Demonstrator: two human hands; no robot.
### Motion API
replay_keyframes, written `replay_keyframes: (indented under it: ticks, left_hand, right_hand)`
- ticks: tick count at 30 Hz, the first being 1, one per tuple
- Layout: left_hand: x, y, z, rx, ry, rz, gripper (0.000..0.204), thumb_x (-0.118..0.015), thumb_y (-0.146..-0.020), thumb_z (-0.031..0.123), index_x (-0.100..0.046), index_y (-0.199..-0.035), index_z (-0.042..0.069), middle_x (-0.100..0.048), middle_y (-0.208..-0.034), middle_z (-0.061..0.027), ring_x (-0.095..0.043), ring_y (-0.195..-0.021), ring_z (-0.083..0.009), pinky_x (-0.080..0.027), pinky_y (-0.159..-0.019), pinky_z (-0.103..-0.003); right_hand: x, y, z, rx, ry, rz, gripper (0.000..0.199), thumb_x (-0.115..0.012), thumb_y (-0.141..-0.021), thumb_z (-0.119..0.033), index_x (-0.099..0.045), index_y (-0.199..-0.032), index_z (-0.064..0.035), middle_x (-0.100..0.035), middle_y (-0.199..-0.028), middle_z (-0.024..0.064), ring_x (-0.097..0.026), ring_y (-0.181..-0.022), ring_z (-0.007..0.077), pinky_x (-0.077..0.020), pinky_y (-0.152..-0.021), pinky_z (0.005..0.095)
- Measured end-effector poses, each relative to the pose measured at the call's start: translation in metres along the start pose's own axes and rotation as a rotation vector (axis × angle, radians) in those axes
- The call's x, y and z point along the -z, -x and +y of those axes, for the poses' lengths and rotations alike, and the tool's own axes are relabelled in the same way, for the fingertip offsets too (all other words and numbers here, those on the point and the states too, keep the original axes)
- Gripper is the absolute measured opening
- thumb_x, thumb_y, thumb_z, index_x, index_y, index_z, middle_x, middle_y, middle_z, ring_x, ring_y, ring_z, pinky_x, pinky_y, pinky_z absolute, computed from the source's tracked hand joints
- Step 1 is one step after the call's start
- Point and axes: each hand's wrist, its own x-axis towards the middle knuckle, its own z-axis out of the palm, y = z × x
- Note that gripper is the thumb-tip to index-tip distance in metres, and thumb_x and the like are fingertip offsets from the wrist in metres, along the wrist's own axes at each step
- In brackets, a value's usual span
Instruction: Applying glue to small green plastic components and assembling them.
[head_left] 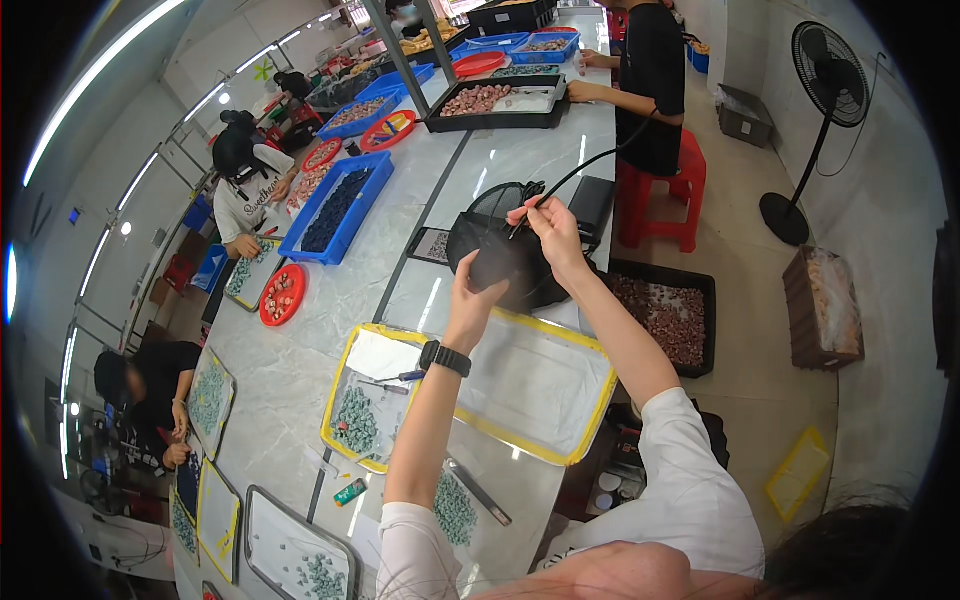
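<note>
Above the far end of a yellow-rimmed tray [540, 385], my left hand [474, 305] curves its thumb and fingers around a dark rounded object [498, 262]. Blur hides what kind of thing that is. My right hand [548, 232], just to the right and farther off, pinches a thin black cable [590, 160] between thumb and fingers. The cable arcs up toward the far right. Behind both hands sits a bundle of black items, with a round wire-like cage [490, 203] partly showing. A black box [592, 205] stands right of it.
Left of my forearm lies a yellow-edged tray [327, 420] with green stones and pens. Closer in are loose green stones [453, 512] and a small green lighter-like item [350, 492]. Other people work along the table. A red stool [668, 190] and floor fan [808, 130] stand right.
</note>
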Motion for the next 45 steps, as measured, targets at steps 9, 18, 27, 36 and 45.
replay_keyframes:
  ticks: [9,18,27,36,45]
  left_hand:
    - [0.003,-0.001,-0.003,-0.016,-0.006,0.005,0.057,-0.061,-0.077,-0.012,-0.042,-0.127,0.005,-0.056,-0.112,-0.0061,-0.058,-0.100,-0.0151,-0.049,-0.084,-0.027]
    - [0.003,0.001,-0.006,0.000,-0.013,0.024,0.057,-0.062,-0.077,-0.011,-0.042,-0.127,0.004,-0.056,-0.113,-0.0062,-0.058,-0.099,-0.0147,-0.049,-0.084,-0.026]
    - [0.003,0.001,-0.008,0.137,-0.073,0.079,0.057,-0.070,-0.079,0.005,-0.042,-0.128,0.005,-0.058,-0.106,-0.0051,-0.059,-0.090,-0.0131,-0.050,-0.074,-0.027]
    - [0.006,-0.018,-0.007,0.176,0.003,0.315,0.050,-0.072,-0.081,0.013,-0.043,-0.122,0.008,-0.057,-0.098,-0.0037,-0.059,-0.079,-0.0151,-0.053,-0.064,-0.030]
    - [-0.002,-0.042,-0.013,0.301,0.171,0.372,0.062,-0.065,-0.088,0.027,-0.029,-0.133,0.004,-0.046,-0.124,-0.0130,-0.060,-0.097,-0.0269,-0.054,-0.079,-0.034]
  right_hand:
    - [-0.002,0.005,0.004,0.111,0.125,-0.020,0.004,-0.045,-0.094,-0.002,-0.048,-0.096,-0.0005,-0.066,-0.088,0.0129,-0.062,-0.083,0.0152,-0.0475,-0.081,0.0270]
    - [0.000,0.008,0.001,0.187,0.385,-0.002,0.005,-0.048,-0.092,-0.004,-0.051,-0.091,0.0004,-0.068,-0.082,0.0099,-0.062,-0.071,0.0120,-0.0478,-0.072,0.0249]
    - [0.010,-0.008,0.024,0.090,0.466,-0.062,0.012,-0.050,-0.092,-0.007,-0.052,-0.101,0.0010,-0.068,-0.087,0.0097,-0.060,-0.075,0.0101,-0.0454,-0.070,0.0242]
    - [0.112,-0.002,-0.004,0.175,1.381,-0.055,0.036,-0.054,-0.079,0.000,-0.059,-0.113,-0.0083,-0.054,-0.127,0.0126,-0.050,-0.115,0.0314,-0.0430,-0.094,0.0399]
    - [0.146,-0.007,0.015,0.236,1.688,-0.320,0.043,-0.070,-0.076,-0.018,-0.059,-0.117,-0.0140,-0.050,-0.133,0.0093,-0.041,-0.126,0.0335,-0.0370,-0.102,0.0426]
